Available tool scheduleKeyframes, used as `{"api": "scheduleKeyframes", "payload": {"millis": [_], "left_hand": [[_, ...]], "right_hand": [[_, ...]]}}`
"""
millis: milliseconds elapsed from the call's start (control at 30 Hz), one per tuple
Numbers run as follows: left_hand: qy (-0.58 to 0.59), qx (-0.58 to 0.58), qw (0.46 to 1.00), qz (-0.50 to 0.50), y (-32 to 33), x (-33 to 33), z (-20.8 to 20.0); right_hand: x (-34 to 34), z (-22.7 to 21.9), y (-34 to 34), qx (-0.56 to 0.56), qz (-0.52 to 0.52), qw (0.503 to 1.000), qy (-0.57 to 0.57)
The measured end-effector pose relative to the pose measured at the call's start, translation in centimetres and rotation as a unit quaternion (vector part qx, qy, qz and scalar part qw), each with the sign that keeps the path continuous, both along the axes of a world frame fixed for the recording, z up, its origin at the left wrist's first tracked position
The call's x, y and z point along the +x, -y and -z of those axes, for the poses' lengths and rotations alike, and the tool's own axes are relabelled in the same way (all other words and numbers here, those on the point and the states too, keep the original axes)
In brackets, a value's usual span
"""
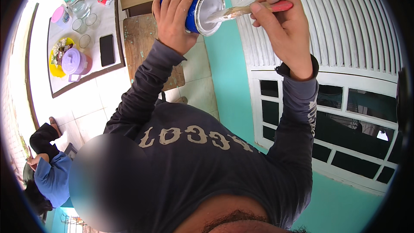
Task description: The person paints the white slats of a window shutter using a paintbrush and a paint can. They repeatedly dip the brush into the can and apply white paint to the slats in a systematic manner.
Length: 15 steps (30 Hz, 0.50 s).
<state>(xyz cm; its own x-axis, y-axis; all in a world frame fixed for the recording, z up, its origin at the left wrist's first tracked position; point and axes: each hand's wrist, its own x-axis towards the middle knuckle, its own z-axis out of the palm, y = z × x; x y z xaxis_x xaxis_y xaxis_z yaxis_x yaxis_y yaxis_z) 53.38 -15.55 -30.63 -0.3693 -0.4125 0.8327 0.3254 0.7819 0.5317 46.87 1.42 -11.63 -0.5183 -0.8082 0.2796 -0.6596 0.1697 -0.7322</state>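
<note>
A blue paint can point(195, 15) with a silver rim is tilted on its side, its mouth turned to the right. My left hand point(176, 21) wraps round the can's body from the left. White paint coats the inside that shows. In my right hand point(282, 28) is a paintbrush point(235, 13) with a red handle end, pinched between thumb and fingers. The brush's whitish bristles reach into the can's mouth, close to its inner wall. Whether the tip touches the paint I cannot tell.
White louvred shutters point(345, 26) and a paned window point(358, 121) stand right, on a teal wall point(226, 60). A wooden bench point(146, 43) is beyond my left arm. At far left, a table point(97, 51) bears a jug, glasses and phone. A seated person point(54, 174) is lower left.
</note>
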Motion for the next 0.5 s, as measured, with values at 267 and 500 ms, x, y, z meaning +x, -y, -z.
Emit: {"api": "scheduleKeyframes", "payload": {"millis": [267,500], "left_hand": [[-0.026,-0.023,0.999,0.023,0.9,-0.5,-1.5],[0.003,-0.039,0.999,0.006,0.2,-1.6,-1.5]], "right_hand": [[0.0,-0.8,-0.5,0.088,0.039,0.991,-0.098],[-0.2,0.1,-0.5,-0.073,0.069,0.995,-0.015]]}}
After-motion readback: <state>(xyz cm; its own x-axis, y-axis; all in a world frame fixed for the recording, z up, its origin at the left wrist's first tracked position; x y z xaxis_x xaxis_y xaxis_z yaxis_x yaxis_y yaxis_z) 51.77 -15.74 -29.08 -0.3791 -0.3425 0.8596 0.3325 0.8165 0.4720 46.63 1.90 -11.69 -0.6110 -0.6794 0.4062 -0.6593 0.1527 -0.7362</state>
